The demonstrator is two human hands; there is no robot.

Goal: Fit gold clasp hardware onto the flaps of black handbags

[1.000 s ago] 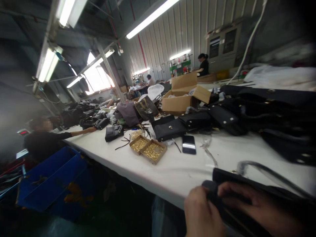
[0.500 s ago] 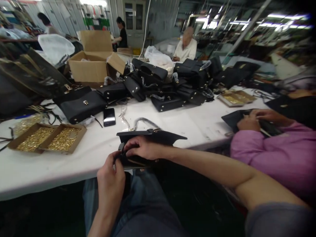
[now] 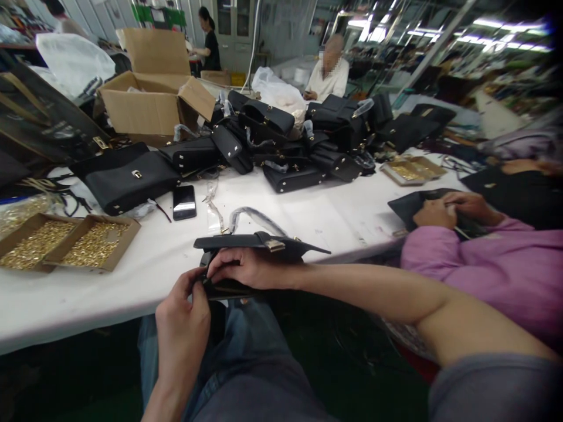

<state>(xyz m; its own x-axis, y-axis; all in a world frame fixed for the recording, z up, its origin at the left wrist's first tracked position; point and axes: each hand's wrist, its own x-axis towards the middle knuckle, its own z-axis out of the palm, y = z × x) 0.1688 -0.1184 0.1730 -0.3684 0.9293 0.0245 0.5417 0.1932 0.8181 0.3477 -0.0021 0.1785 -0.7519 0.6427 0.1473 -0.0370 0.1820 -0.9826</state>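
Observation:
A black handbag [image 3: 246, 241] with a raised flap, a gold clasp and a plastic-wrapped handle [image 3: 255, 215] rests at the table's near edge, over my lap. My left hand [image 3: 183, 310] pinches the bag's left end between thumb and fingers. Under the flap, my right hand [image 3: 246, 268] reaches in from the right, its fingers bent and closed at the same left corner, close to the left fingertips. Whatever small part lies between the fingers is hidden. The bag's inside is mostly dark and covered by my right hand.
Cardboard trays of small gold hardware [image 3: 94, 246] sit at left, near a phone [image 3: 183, 202]. Black handbags [image 3: 290, 176] are piled behind, beside an open carton [image 3: 141, 111]. To the right, a co-worker's hands [image 3: 453, 210] work on a black piece; another tray [image 3: 413, 171] lies beyond.
The view has shifted slightly, so the table things appear farther left. The bag's flap has tipped, showing more of its gold clasp. Both hands keep to the bag's left corner.

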